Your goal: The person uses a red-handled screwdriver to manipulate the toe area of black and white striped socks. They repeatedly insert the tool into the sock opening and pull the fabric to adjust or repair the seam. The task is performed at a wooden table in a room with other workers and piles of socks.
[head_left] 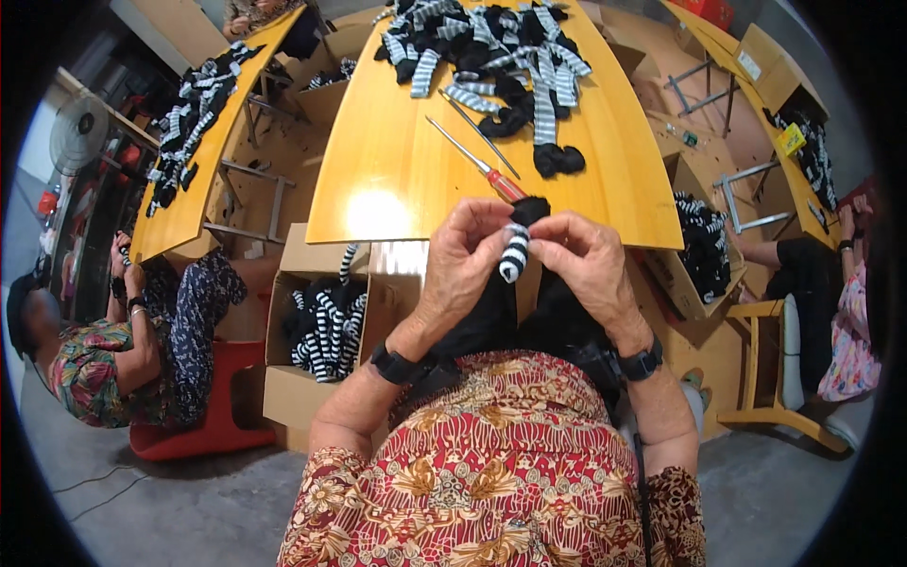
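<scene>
Both hands meet just over the near edge of the table, in front of my body. The fingertips of my left hand (465, 253) pinch one side of a small striped knitted tube (514, 257), black and white with a rounded white end toward me. On its other side, my right hand (584, 263) grips it between thumb and fingers. A fluffy black part (531, 208) stands at the tube's far end. Just beyond my hands lies a screwdriver (504, 183) with a red handle, its shaft pointing away to the left. A thin dark rod (480, 134) rests beside it.
A heap of striped and black knitted pieces (491, 57) covers the table's (378, 161) far part. Open cardboard boxes of striped pieces stand at left (283, 326) and right (675, 274). Seated people work at side tables, one on a red chair (227, 397) at left.
</scene>
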Motion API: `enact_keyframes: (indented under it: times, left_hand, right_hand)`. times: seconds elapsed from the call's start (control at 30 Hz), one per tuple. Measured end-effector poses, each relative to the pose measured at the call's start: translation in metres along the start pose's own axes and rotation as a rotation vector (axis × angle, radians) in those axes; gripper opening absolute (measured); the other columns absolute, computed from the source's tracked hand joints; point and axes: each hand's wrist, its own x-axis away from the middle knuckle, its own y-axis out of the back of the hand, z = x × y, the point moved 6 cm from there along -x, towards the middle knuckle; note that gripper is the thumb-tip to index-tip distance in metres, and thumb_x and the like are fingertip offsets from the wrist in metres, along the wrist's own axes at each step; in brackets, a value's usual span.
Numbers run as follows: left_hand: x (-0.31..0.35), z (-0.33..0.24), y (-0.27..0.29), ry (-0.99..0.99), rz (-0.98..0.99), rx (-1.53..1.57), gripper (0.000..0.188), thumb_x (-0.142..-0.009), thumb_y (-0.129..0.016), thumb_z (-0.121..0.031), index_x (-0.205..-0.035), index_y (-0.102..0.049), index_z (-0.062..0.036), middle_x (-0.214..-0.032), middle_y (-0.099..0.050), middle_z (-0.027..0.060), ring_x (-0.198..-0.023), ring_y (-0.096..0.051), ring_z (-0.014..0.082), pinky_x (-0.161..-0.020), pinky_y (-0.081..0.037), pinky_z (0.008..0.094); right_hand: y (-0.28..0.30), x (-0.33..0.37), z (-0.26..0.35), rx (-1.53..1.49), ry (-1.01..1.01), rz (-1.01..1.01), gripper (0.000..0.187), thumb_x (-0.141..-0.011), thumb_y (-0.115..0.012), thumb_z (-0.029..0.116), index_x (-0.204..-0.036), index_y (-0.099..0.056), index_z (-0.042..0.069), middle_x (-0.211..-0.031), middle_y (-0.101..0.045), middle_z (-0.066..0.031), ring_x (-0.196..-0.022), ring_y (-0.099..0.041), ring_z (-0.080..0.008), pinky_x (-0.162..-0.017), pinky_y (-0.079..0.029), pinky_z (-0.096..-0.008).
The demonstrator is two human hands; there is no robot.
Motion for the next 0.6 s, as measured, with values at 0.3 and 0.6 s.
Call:
enact_keyframes:
  times: [0.3,0.6]
  left_hand:
    - [-0.012,0.000,-0.001,-0.056,-0.051,-0.201,0.021,-0.088,-0.062,0.003,-0.108,-0.059,-0.0007,-0.098,-0.065,0.0042,-0.088,-0.062,0.0091,-0.079,-0.051,0.0225]
    - [-0.029,0.019,-0.005,0.052,0.017,-0.033,0.022,-0.087,-0.065,0.003,-0.107,-0.059,-0.0007,-0.097,-0.064,0.0052,-0.087,-0.062,0.0097,-0.078,-0.051,0.0225]
  right_hand:
    - [-0.006,-0.011,-0.025,-0.300,-0.154,0.073,0.018,-0.086,-0.069,0.009,-0.100,-0.063,0.001,-0.089,-0.063,0.0005,-0.083,-0.059,-0.0067,-0.078,-0.049,-0.0222]
    - [-0.010,-0.015,-0.047,-0.557,-0.308,0.119,0.014,-0.083,-0.071,0.008,-0.088,-0.059,0.005,-0.083,-0.057,0.0042,-0.078,-0.053,-0.0035,-0.070,-0.044,-0.0188]
